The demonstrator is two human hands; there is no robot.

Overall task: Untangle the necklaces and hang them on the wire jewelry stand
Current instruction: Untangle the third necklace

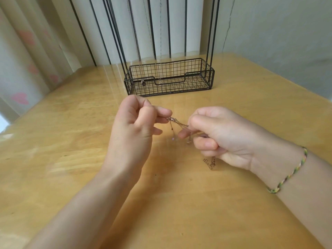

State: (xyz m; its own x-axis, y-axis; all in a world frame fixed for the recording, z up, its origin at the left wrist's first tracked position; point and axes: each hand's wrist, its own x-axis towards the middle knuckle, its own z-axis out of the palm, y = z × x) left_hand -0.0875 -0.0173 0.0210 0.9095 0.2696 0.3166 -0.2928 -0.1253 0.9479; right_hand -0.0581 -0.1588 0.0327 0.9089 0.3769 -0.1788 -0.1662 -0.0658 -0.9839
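A thin gold-coloured necklace chain (pixel 177 123) stretches between both hands above the wooden table (pixel 71 141). My left hand (pixel 136 126) pinches one end of it between thumb and fingers. My right hand (pixel 215 135) grips the other part with curled fingers, and a bunch of chain (pixel 210 163) dangles below that fist. Small beads hang from the stretched part. The black wire jewelry stand (pixel 168 79) sits at the back of the table, with two thin necklaces (pixel 159 51) hanging from above into its basket.
A curtain with pink hearts (pixel 27 69) hangs at the left beyond the table edge. Black vertical bars (pixel 115 33) and a pale wall stand behind the stand. A braided bracelet (pixel 291 173) circles my right wrist.
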